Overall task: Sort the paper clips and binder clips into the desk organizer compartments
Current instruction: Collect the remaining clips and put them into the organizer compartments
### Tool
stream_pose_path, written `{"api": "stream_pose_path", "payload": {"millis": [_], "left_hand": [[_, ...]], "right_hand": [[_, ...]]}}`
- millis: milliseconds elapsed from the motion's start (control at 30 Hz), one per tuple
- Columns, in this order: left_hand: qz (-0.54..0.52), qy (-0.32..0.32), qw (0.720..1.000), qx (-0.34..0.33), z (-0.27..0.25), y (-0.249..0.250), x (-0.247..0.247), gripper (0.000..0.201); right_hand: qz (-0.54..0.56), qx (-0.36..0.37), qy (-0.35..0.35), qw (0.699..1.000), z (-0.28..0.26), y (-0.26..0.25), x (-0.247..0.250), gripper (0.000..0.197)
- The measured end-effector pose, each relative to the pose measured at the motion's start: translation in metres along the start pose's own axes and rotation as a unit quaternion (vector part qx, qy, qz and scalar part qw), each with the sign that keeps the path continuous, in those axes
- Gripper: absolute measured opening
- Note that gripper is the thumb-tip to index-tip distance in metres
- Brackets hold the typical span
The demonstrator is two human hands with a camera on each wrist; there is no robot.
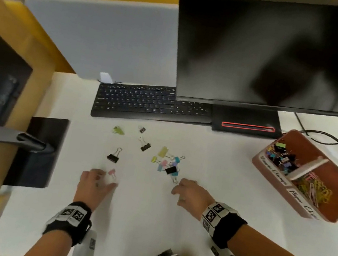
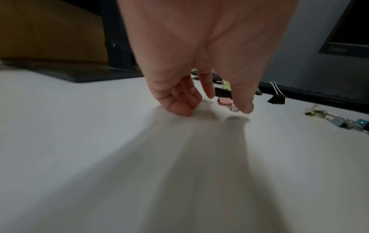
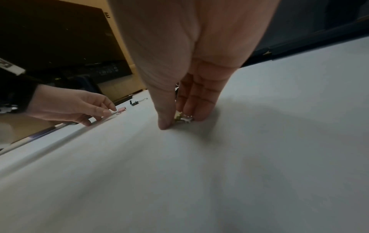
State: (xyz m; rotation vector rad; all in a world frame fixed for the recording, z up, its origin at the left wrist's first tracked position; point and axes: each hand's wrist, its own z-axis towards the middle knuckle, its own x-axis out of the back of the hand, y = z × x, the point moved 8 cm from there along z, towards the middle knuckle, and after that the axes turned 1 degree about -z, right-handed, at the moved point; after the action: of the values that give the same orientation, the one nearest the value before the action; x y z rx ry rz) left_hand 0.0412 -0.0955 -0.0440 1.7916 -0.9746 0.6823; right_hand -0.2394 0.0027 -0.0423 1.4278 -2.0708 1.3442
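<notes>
Two hands are down on the white desk (image 1: 131,215), well apart from each other. The left hand (image 1: 93,184) hovers with thumb and forefinger spread either side of a small pink binder clip (image 1: 112,172); in the left wrist view the thumb tip sits just beside the clip's wire handles, and I cannot tell whether it touches them. The other fingers curl loosely against the desk. The right hand (image 1: 191,195) has thumb and fingers brought together around a small metal clip (image 3: 182,119) at the near edge of a loose cluster of coloured binder clips (image 1: 169,161), pinching it against the surface. More black binder clips (image 1: 113,157) lie scattered between the cluster and the keyboard (image 1: 145,101). The desk organizer (image 1: 271,176) stands off to the right near the monitor (image 1: 277,52), with binder clips heaped in its far compartment and paper clips (image 1: 314,188) in the near one.
</notes>
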Motion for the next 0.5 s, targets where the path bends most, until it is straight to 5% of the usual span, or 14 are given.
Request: {"api": "stream_pose_path", "payload": {"millis": [267, 500], "left_hand": [[-0.029, 0.002, 0.995, -0.096, 0.006, 0.03, -0.001, 0.029], [0.018, -0.055, 0.991, -0.117, 0.022, 0.042, -0.005, 0.01]], "right_hand": [[0.069, -0.062, 0.04, 0.995, 0.006, 0.005, -0.002, 0.029], [0.133, -0.074, 0.143, 0.978, 0.019, -0.006, 0.035, 0.067]]}}
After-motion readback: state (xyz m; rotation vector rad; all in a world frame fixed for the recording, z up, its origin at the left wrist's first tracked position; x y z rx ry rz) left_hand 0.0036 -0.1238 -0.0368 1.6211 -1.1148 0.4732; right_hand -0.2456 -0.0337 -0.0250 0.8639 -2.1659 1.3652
